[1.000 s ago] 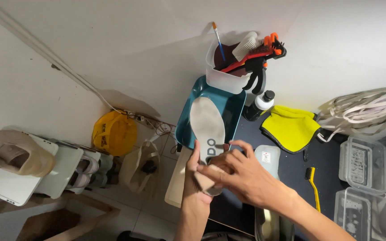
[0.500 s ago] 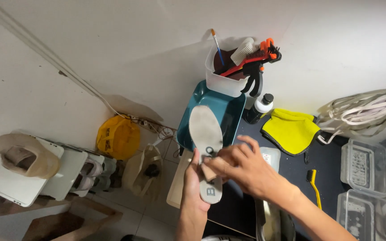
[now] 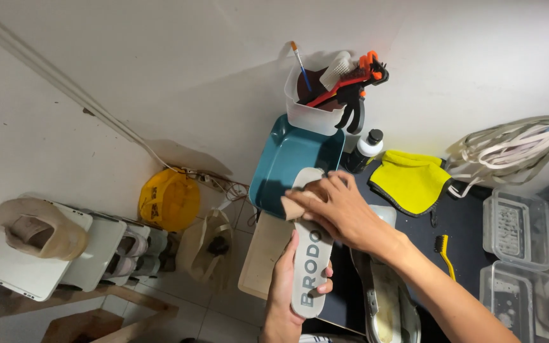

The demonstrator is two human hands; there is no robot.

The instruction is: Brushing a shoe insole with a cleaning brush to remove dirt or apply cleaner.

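The left hand (image 3: 290, 279) comes up from six o'clock, fingers curled shut round the heel end of a grey insole (image 3: 311, 254) that slants toward twelve o'clock over the teal tub (image 3: 274, 171); the grip looks narrow, so hard rubbing might twist the insole loose and drop it toward the tan bag (image 3: 208, 248) at nine o'clock; the right hand (image 3: 344, 213) reaches in from five o'clock, wrist bent, fingers closed on a tan cloth (image 3: 295, 204) pressed to the insole's toe end; a wide stroke may nudge the black bottle (image 3: 362, 149) at one o'clock, beside the yellow cloth (image 3: 411, 181)
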